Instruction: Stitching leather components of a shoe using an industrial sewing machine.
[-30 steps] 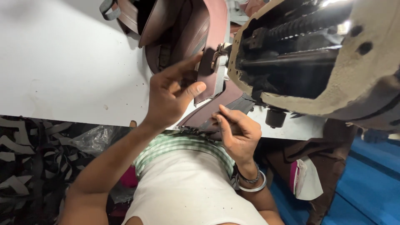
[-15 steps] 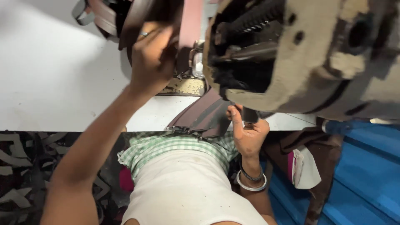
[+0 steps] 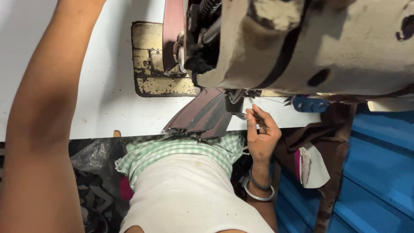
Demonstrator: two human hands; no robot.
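Head view: one right hand (image 3: pixel 262 134) pinches one thread (image 3: pixel 268 100) beside several brown strips (image 3: pixel 202 116); left hand unseen.

table: white top (image 3: pixel 108 103), worn | floor: blue (image 3: pixel 379 172) | black bag (image 3: pixel 92 172) underneath

Matt brown leather strips (image 3: pixel 202 116), chipped painted metal machine (image 3: pixel 310 47) (worn, rusty plate (image 3: pixel 148 64))

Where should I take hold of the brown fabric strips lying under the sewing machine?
Grip the brown fabric strips at their fanned ends hanging over the near edge of the white table, coming from the table's front. That end is loose and clear of the sewing machine; farther in, the machine head covers them. The right hand is beside that end already.
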